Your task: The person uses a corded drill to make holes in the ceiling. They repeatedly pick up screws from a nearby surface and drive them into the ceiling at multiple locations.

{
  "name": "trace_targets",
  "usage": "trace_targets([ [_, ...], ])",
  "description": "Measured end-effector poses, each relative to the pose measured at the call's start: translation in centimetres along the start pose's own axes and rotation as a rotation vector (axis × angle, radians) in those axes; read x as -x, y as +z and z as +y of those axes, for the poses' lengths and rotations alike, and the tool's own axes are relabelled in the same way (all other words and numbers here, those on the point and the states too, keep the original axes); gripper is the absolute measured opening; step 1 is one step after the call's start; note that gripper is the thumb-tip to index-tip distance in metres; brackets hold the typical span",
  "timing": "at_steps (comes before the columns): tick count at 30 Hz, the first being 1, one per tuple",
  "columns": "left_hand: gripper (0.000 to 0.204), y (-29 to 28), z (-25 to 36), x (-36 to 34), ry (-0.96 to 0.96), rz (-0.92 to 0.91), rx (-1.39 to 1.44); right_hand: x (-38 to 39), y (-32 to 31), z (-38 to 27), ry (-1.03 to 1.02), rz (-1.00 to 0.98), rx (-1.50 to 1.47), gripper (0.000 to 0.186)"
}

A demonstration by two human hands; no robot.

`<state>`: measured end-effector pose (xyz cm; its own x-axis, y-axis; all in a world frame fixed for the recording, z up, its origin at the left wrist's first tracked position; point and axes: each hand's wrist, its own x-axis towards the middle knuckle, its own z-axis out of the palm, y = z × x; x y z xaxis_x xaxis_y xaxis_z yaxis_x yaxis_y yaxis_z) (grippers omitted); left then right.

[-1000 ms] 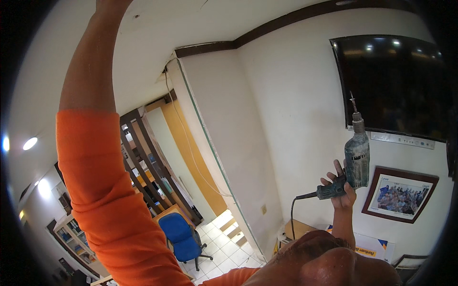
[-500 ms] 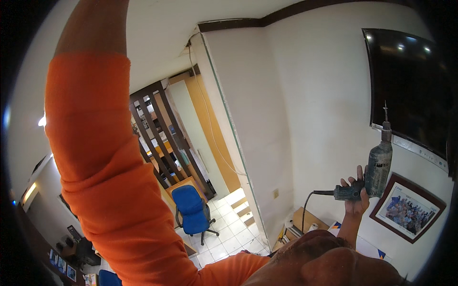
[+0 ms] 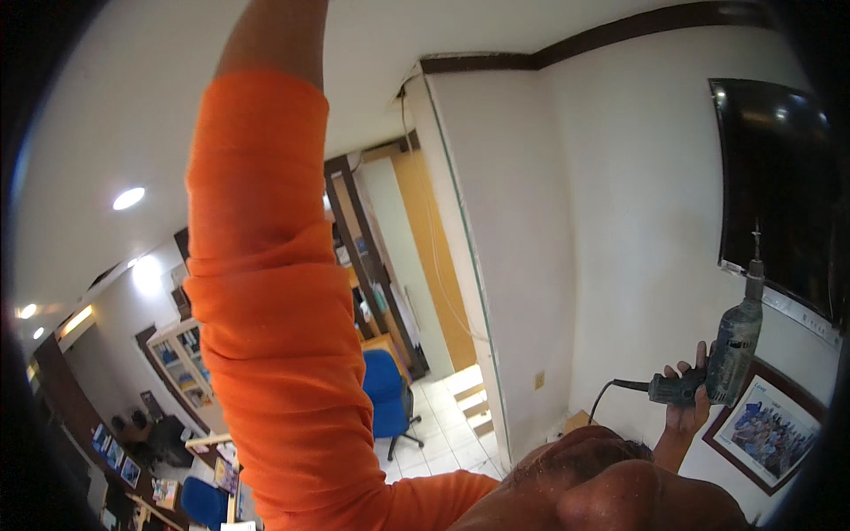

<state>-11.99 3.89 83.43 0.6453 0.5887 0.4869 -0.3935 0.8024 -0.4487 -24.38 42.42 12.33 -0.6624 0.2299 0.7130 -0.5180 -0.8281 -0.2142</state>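
Left arm (image 3: 273, 221) stretched upward, right grip (image 3: 687, 414) raised, curled

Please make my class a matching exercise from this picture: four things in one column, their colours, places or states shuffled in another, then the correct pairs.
Things:
1. Drill
2. Sleeve
3. Flat screen
4. Office chair

Descriptions:
A. Blue
B. Held in the right hand
C. Orange
D. On the wall

Pairs: 1-B, 2-C, 3-D, 4-A
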Motion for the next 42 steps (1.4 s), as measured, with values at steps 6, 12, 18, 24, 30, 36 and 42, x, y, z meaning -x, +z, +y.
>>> trace_targets([
  [6,0.06,-3.5,6.3,-0.9,-0.343,-0.163,0.198,0.1,0.0,0.5,0.005,-0.017,0.01,0.085],
  [12,0.066,-2.6,7.1,-0.3,-0.357,-0.126,0.239,0.6,0.5,-0.1,-0.033,0.006,0.044,0.082],
  [18,0.065,0.9,1.1,2.1,-0.203,0.034,0.002,0.3,1.3,0.5,-0.046,-0.001,0.052,0.08],
  [24,0.063,-1.5,3.1,1.4,-0.403,-0.131,0.149,0.3,2.4,0.1,-0.091,0.0,0.092,0.079],
  [30,0.061,-0.7,0.1,2.7,-0.361,-0.116,0.103,0.3,3.4,0.0,-0.114,-0.013,0.093,0.079],
  [36,0.058,-0.5,-2.1,6.1,-0.389,-0.132,0.064,0.2,5.1,-0.4,-0.141,-0.003,0.116,0.078],
  [42,0.059,-0.8,-1.6,5.7,-0.404,-0.148,0.187,0.5,5.2,-0.8,-0.143,0.011,0.135,0.078],
])
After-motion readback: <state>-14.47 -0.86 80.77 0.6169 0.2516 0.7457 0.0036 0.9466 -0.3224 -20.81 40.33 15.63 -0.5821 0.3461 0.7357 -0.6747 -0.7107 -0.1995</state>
